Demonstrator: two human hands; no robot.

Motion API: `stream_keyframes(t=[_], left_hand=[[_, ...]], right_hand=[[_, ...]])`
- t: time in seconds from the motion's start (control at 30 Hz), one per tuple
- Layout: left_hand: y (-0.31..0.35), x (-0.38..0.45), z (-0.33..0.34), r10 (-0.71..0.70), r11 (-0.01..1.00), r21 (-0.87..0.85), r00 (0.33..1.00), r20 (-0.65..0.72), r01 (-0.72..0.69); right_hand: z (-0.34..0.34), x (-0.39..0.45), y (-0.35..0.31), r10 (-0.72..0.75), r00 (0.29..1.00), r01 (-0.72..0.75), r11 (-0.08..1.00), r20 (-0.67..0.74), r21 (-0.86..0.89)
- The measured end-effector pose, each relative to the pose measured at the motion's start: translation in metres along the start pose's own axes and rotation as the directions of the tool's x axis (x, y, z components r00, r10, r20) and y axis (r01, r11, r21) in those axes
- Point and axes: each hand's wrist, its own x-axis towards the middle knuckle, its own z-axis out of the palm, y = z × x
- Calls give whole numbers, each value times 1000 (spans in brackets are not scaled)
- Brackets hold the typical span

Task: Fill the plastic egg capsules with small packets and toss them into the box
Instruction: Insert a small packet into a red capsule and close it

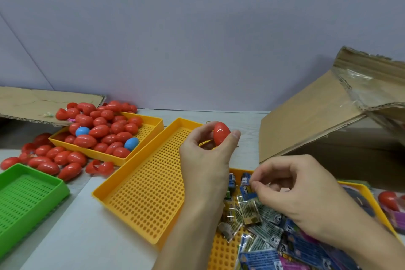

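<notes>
My left hand (pixel 205 155) holds a closed red egg capsule (pixel 221 133) between thumb and fingertips, raised above the far end of an empty yellow perforated tray (pixel 140 193). My right hand (pixel 300 190) hovers with curled fingers over a pile of small packets (pixel 260 226) in another yellow tray (pixel 221 250) at the lower right; whether it pinches a packet I cannot tell. A cardboard box (pixel 324 125) stands at the right with its flap open. Many red capsules and two blue ones (pixel 103 131) fill a yellow tray at the left.
Loose red capsules (pixel 50 160) lie on the table beside the left tray. A green perforated tray (pixel 24 199) sits at the lower left. A flat cardboard sheet (pixel 43 103) lies at the back left. Another red capsule (pixel 388 198) rests at the right edge.
</notes>
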Motion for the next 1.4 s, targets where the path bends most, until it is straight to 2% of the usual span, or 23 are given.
stream_keyframes(t=[0.6, 0.83, 0.97, 1.17, 1.27, 1.4], left_hand=[[1, -1, 1, -39, 999, 18, 999, -8, 39], [0, 0, 3, -94, 988, -122, 996, 11, 95], [-2, 1, 2, -115, 982, -144, 992, 55, 122], [-1, -2, 2, -192, 979, 96, 966, 171, 178], [1, -8, 3, -182, 963, 248, 937, 298, 108], [2, -12, 6, -146, 946, 324, 901, 409, 6]], right_hand=[[0, 2, -2, 72, 997, -62, 978, -42, 201], [-2, 3, 1, 66, 994, -45, 971, -84, 237], [0, 3, 5, 80, 989, -44, 963, -126, 266], [0, 4, 10, 118, 962, -33, 946, -246, 323], [-1, 6, 13, 134, 940, 1, 919, -314, 395], [-4, 8, 13, 180, 922, 48, 823, -342, 565]])
